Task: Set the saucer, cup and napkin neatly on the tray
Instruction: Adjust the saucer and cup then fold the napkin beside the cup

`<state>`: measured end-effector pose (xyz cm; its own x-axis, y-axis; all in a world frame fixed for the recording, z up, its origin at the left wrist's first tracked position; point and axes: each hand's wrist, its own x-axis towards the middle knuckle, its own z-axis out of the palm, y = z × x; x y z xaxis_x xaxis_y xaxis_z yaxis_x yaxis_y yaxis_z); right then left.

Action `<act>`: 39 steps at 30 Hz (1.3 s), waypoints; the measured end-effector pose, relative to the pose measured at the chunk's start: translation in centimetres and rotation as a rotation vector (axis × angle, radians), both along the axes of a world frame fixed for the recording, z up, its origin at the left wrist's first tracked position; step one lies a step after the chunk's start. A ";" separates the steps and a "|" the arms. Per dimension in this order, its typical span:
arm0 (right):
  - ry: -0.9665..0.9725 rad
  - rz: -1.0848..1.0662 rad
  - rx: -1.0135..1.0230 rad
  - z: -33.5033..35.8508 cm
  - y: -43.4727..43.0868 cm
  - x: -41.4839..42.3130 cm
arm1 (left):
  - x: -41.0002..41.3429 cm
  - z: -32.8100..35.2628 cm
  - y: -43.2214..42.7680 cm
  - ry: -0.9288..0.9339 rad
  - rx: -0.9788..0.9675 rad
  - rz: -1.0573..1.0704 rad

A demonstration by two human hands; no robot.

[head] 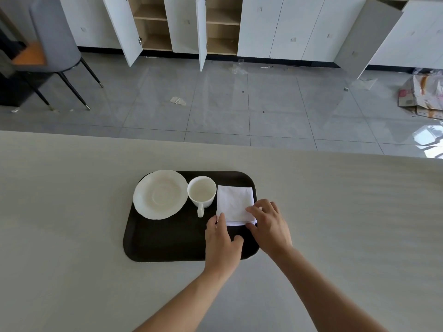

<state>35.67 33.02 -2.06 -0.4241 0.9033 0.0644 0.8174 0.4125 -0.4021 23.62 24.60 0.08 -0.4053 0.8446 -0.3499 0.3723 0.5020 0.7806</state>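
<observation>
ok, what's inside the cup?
Nothing visible: the cup looks empty, its pale floor showing. It stands on the tray between saucer and napkin. The near inner wall is hidden.

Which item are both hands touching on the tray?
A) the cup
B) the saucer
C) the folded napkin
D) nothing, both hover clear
C: the left hand and right hand pinch the near corners of the white napkin, beside the cup.

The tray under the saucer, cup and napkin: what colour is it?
Dark brown, nearly black: the tray shows best in the head view.
</observation>
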 end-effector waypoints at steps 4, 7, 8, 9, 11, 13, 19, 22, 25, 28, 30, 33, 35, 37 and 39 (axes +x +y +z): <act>0.010 -0.007 0.009 0.0 0.7 -0.4 | -0.1 0.1 0.9 0.010 -0.015 -0.001; 0.008 -0.004 0.013 0.0 1.4 -0.7 | -0.1 0.1 1.3 0.023 -0.024 -0.010; 0.006 -0.002 0.014 -0.1 1.6 -0.8 | -0.2 0.0 1.4 0.032 -0.028 -0.013; 0.005 0.000 0.015 -0.1 1.7 -0.9 | -0.2 -0.1 1.4 0.038 -0.031 -0.012; 0.005 0.007 0.019 -0.2 1.9 -0.9 | -0.2 -0.2 1.5 0.046 -0.030 -0.010; 0.005 0.013 0.020 -0.2 1.9 -0.9 | -0.2 -0.3 1.6 0.052 -0.031 -0.012; 0.004 0.017 0.001 -0.6 1.8 -0.4 | -0.3 -0.7 0.6 0.098 -0.018 -0.077; 0.004 0.009 -0.001 -0.7 1.8 -0.3 | 0.0 -0.9 0.1 0.123 0.015 -0.103; 0.007 -0.001 0.030 -0.6 2.1 -0.7 | 0.2 -1.0 0.2 0.146 0.025 -0.127; 0.010 -0.006 0.047 -0.5 2.4 -1.1 | 0.0 -1.0 0.7 0.161 0.021 -0.126; 0.011 -0.002 0.047 -0.5 2.5 -1.3 | 0.0 -1.0 0.9 0.172 0.017 -0.119; 0.024 0.012 0.046 -0.5 2.6 -1.5 | 0.0 -1.1 1.1 0.191 0.010 -0.121; 0.026 0.014 0.042 -0.5 2.6 -1.5 | 0.0 -1.2 1.2 0.199 0.005 -0.124; 0.019 0.016 0.043 -0.5 2.7 -1.4 | 0.1 -1.3 1.3 0.219 -0.002 -0.135; 0.014 0.017 0.040 -0.6 2.7 -1.4 | 0.1 -1.3 1.4 0.234 -0.012 -0.146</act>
<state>34.23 35.70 -2.63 -0.4383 0.8925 0.1070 0.8043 0.4425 -0.3965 23.73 25.96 -1.26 -0.3504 0.8964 -0.2714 0.6111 0.4384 0.6591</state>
